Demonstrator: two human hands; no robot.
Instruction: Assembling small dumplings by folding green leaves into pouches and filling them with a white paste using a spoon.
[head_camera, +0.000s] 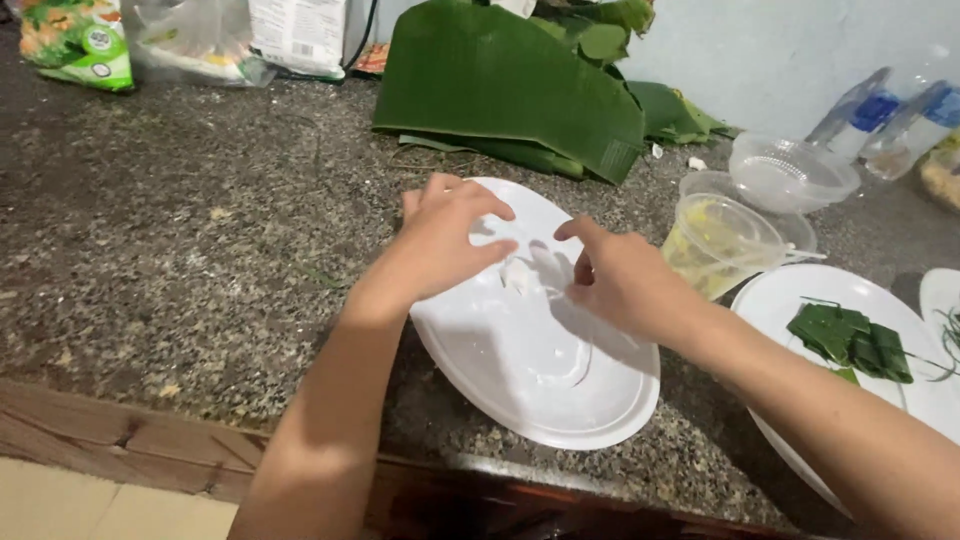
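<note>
Dough (517, 272), a small white lump on the oval white plate (560, 400) at the tabletop's (200, 250) front edge, pinched by left hand (445, 240) and right hand (615, 280), each grip closed lightly on it; shaping probably goes best with gentle, even fingertip pressure.

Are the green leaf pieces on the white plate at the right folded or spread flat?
Folded: the green leaf pieces lie as small squared, layered packets on the white plate, not open sheets.
</note>
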